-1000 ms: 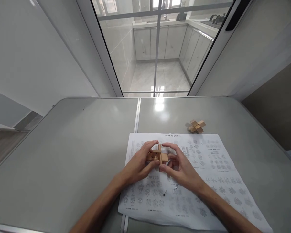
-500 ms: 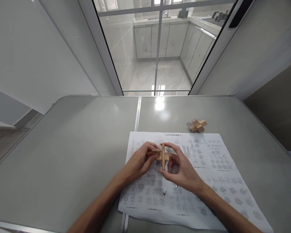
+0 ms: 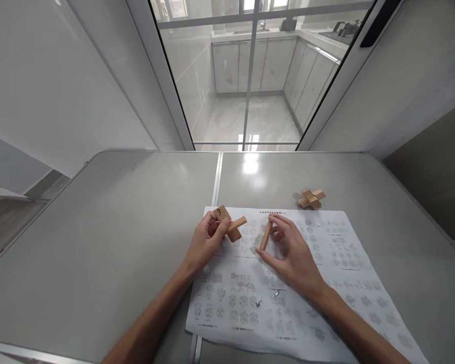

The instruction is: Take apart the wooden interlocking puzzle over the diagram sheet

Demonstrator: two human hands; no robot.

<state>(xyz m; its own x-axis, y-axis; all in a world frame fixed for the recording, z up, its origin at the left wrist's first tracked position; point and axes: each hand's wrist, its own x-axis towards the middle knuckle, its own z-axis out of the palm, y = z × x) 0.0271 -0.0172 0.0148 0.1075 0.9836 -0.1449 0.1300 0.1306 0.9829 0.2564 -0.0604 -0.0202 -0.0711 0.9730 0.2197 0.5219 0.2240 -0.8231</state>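
Above the printed sheet, my left hand (image 3: 209, 236) is closed on wooden puzzle pieces (image 3: 235, 234): a flat block with a dark mark on its face and a round stick crossing it. My right hand (image 3: 290, 250) grips a wooden stick (image 3: 266, 235) by its two ends, between thumb and fingertips. A gap separates this stick from the pieces in my left hand. Beneath both hands lies the printed sheet (image 3: 288, 328), covered with small line drawings of puzzles. The far ends of the left-hand pieces are hidden by my fingers.
An assembled wooden cross-shaped puzzle (image 3: 311, 198) sits behind the sheet at the right. The grey folding table (image 3: 98, 242) has a metal seam (image 3: 217, 179) down its middle. Beyond its far edge stands a glass door (image 3: 246, 91) with a kitchen behind.
My hands have moved apart, and the stick in my right hand has come away from the left-hand pieces and tilted. My left hand has turned its pieces so the marked face shows.
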